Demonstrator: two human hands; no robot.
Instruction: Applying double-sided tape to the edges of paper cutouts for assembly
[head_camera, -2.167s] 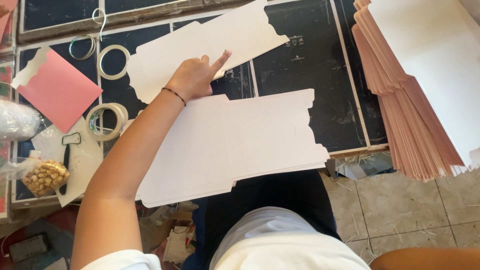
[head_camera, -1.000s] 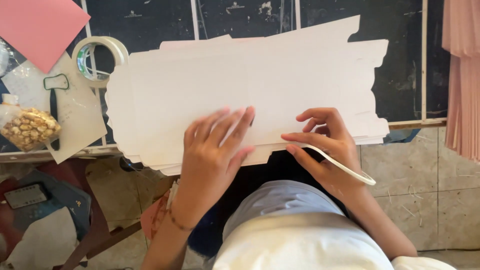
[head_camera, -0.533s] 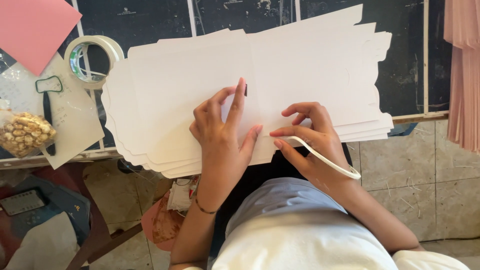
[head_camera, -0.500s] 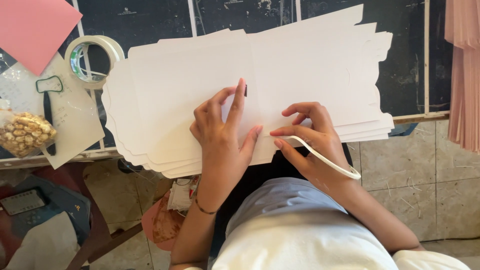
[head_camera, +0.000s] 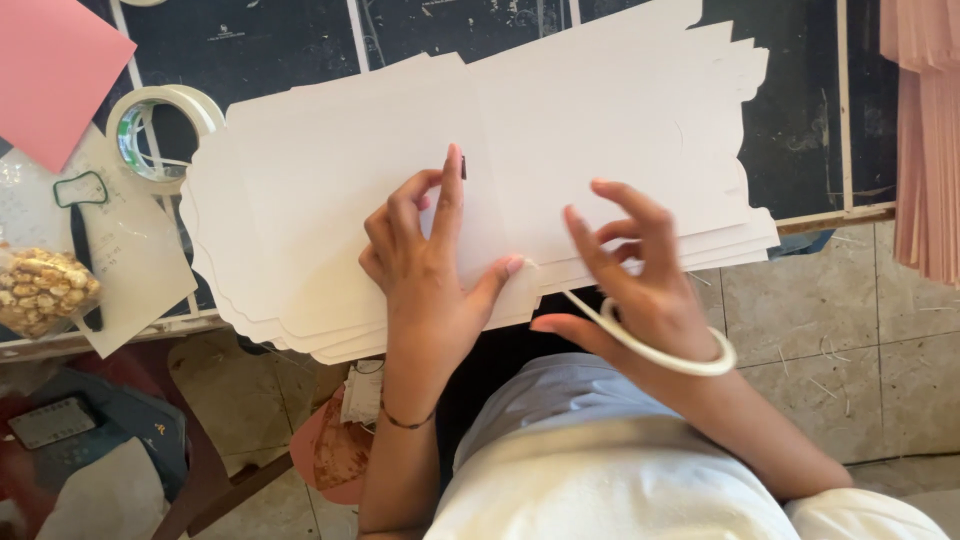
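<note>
A stack of white die-cut cardboard sheets (head_camera: 620, 130) lies across the dark table and overhangs its near edge. My left hand (head_camera: 430, 270) presses down on the top sheet. Its index finger points away from me and its thumb rests at the near edge of the sheets. My right hand (head_camera: 650, 290) hovers at that edge with fingers spread. A thin white tape roll (head_camera: 660, 355) is looped around it. A narrow strip runs from the roll to the spot under my left thumb.
A wider tape roll (head_camera: 160, 125) lies left of the stack, beside a pink sheet (head_camera: 50, 70), a bag of nuts (head_camera: 40, 290) and a green-handled tool (head_camera: 80, 190). A pile of pink sheets (head_camera: 925, 130) hangs at the right. Tiled floor (head_camera: 850, 330) lies below the table edge (head_camera: 840, 215).
My right hand has drawn back to the right and spread its fingers, and the strip from the roll is longer. My left thumb now sits at the strip's end.
</note>
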